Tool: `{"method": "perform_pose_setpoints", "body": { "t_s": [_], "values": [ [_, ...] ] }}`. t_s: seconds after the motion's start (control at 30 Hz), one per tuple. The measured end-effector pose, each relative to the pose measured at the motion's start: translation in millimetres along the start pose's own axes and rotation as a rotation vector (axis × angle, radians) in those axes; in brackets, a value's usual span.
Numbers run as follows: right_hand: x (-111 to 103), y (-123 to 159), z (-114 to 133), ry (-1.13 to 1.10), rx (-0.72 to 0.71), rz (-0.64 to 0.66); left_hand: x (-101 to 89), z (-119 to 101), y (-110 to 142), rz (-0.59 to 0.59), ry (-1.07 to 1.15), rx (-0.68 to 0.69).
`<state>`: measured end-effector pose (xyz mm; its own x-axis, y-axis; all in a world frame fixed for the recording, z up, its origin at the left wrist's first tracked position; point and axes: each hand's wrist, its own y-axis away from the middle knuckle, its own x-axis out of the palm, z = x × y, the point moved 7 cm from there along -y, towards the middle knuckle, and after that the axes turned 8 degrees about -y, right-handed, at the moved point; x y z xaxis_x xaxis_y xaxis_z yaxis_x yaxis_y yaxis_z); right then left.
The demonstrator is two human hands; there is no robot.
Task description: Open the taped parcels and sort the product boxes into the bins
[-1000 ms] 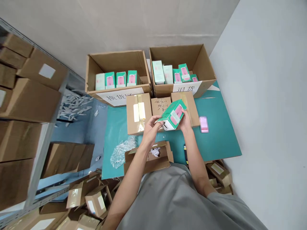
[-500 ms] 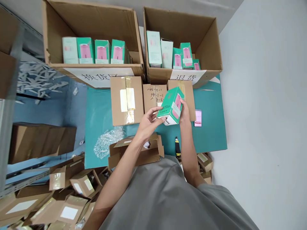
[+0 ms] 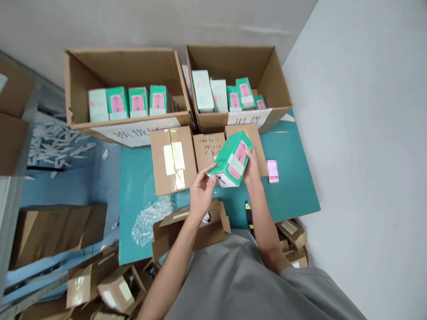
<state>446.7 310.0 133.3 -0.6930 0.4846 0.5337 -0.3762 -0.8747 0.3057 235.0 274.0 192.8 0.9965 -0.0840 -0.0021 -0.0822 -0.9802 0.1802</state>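
Observation:
A green and white product box (image 3: pixel 231 161) with a pink picture on its side is held tilted above the table between both of my hands. My left hand (image 3: pixel 202 190) grips its lower left end, thumb on the white end face. Around the right side of the box curl the fingers of my right hand (image 3: pixel 252 168). Beneath my left forearm lies an opened cardboard carton (image 3: pixel 208 235) with something small and white inside. A black and yellow utility knife (image 3: pixel 248 214) is beside my right forearm. Behind the held box sit closed cartons, one of them with handwriting (image 3: pixel 203 149).
Two large cartons with paper signs, the left one (image 3: pixel 133 126) and the right one (image 3: pixel 276 106), hold several similar green boxes. Bubble wrap (image 3: pixel 151 222) and a phone (image 3: pixel 272 171) lie on the green table (image 3: pixel 296 178). Several opened cartons (image 3: pixel 116 289) are piled at lower left.
The camera view has tilted upward, so the scene sits lower. In my hands the green box has turned a little, showing more of its pink side. Both hands keep their hold.

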Motion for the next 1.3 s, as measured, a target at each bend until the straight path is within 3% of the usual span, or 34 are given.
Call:
{"method": "perform_pose_setpoints", "body": {
  "t_s": [0.2, 0.3, 0.4, 0.5, 0.67, 0.8, 1.03, 1.17, 1.3],
  "values": [
    [5, 10, 6, 0.005, -0.050, 0.033, -21.8, 9, -11, 0.081, -0.037, -0.091],
    [-3, 13, 3, 0.057, -0.076, -0.007, -21.1, 28, -13, 0.178, -0.017, -0.252],
    [-15, 20, -6, 0.065, -0.078, -0.058, -15.1, 43, -9, 0.193, 0.048, -0.333],
    [-23, 35, -21, 0.066, 0.009, -0.026, -4.2, 53, -3, 0.134, 0.125, -0.343],
    [-35, 63, -44, 0.163, 0.238, 0.144, 12.7, 59, -6, 0.076, 0.147, -0.281],
    [-38, 64, -42, 0.159, 0.221, 0.154, 20.8, 63, -18, 0.117, 0.105, -0.227],
    [-29, 22, -1, 0.106, 0.005, 0.041, 56.0, 56, -72, 0.232, 0.043, -0.086],
    [-21, -25, 43, 0.133, -0.148, 0.024, 102.5, 31, -129, 0.272, 0.030, 0.019],
    [-9, -96, 105, 0.231, -0.371, 0.050, 164.1, -13, -201, 0.268, 0.080, 0.183]
  ]
}}
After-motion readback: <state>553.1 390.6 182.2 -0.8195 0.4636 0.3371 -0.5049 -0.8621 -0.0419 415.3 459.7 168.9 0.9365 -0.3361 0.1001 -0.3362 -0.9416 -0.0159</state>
